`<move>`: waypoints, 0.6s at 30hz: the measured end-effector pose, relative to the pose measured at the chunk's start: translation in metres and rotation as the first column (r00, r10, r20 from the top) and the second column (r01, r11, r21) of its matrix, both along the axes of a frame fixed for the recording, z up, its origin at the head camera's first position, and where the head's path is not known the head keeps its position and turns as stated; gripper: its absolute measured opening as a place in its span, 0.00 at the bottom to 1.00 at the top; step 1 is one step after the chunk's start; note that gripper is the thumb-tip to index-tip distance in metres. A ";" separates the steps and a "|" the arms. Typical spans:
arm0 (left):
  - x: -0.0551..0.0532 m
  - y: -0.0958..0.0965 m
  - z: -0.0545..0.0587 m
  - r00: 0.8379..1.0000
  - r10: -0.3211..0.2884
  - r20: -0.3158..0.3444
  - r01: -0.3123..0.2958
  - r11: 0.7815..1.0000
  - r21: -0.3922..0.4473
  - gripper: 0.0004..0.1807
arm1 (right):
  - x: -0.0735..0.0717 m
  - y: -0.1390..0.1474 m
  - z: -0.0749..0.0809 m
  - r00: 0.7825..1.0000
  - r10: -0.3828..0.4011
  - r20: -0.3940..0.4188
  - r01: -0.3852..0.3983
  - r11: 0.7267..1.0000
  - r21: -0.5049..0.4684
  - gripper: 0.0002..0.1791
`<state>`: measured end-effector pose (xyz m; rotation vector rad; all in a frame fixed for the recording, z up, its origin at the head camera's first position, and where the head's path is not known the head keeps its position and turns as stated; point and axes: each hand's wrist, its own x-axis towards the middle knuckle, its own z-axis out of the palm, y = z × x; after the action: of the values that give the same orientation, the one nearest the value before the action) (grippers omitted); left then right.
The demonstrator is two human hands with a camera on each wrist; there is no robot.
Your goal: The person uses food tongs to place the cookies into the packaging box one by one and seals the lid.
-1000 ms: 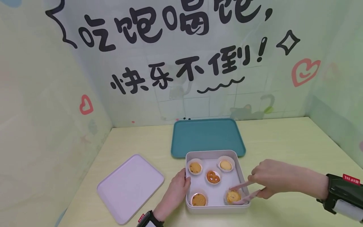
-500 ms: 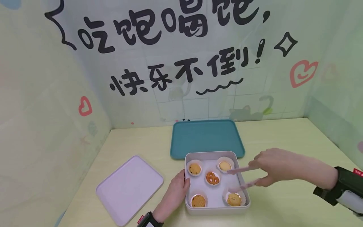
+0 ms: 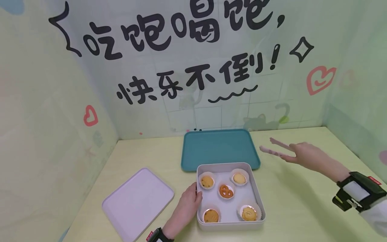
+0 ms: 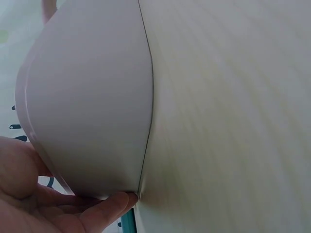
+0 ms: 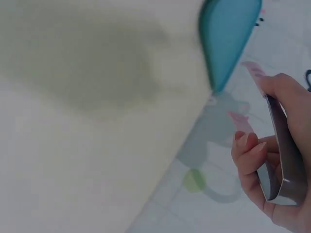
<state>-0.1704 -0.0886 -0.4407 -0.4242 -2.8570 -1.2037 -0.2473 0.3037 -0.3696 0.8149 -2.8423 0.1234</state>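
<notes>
My left hand (image 3: 188,202) grips the left wall of a square, pale lilac box (image 3: 229,227), which stands on the table. In the left wrist view, fingers (image 4: 104,212) lie along the outer wall of the box. Inside the box are several treats in paper cups: a pretzel (image 3: 226,191) in the middle and round cookies (image 3: 249,213) near the corners. Up at the right, my right hand (image 3: 311,155) holds metal tongs (image 5: 290,189) with pink tips, raised over the table. The two tips are spread apart, with nothing between them.
A teal tray (image 3: 219,148) lies just behind the box, near the back wall. On the left, a pale purple rectangular tray or lid (image 3: 139,203) lies at an angle. A printed cloth backdrop (image 3: 181,111) surrounds the table.
The tongs have let go of the front right cookie in the box. My right hand has lifted them out and moved back and to the right. The left hand stays on the box.
</notes>
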 end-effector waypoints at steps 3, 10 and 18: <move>0.000 0.000 -0.002 1.000 0.000 -0.005 0.000 1.000 0.006 0.16 | -0.005 0.010 -0.031 1.000 -0.007 -0.008 0.006 1.000 -0.029 0.44; 0.000 0.000 -0.003 1.000 -0.003 -0.028 0.003 1.000 0.004 0.15 | -0.010 0.012 -0.073 0.968 0.086 -0.236 -0.086 0.996 0.011 0.39; 0.000 0.001 -0.002 1.000 0.007 -0.015 -0.006 1.000 0.010 0.17 | -0.012 -0.002 -0.083 0.989 -0.084 -0.125 0.087 0.996 0.016 0.47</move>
<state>-0.1705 -0.0877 -0.4424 -0.4217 -2.8358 -1.2081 -0.2596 0.3019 -0.4527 0.6780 -2.7605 0.0296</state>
